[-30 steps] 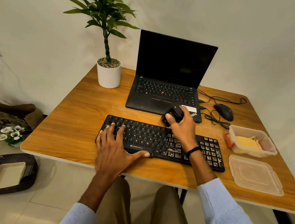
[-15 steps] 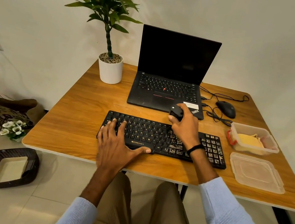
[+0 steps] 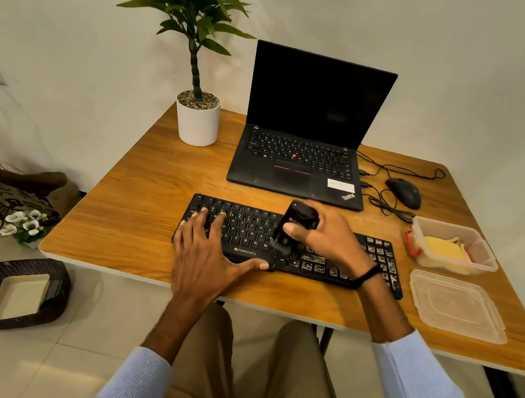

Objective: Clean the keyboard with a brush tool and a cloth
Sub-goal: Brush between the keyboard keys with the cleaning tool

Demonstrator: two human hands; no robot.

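Nearest the person, the left hand [image 3: 206, 259] lies flat on the left end of the keyboard [image 3: 380, 253], fingers straight and spread over the keys, thumb stretched along its front edge, gripping nothing and seemingly steadying it. The keyboard sits on the table [image 3: 134, 212] with its long axis running left to right across the body. Around its middle, the right hand [image 3: 334, 238] wraps the black brush tool [image 3: 297, 222], bristles down on the lower key rows. The keys right of the brush look pale-speckled, so the next strokes likely run rightward along that axis. Further right are a clear lid [image 3: 456, 306] and an open tub [image 3: 423, 225] holding the yellow cloth [image 3: 440, 249], nearer the right hand. Beyond stands a laptop [image 3: 303, 157].
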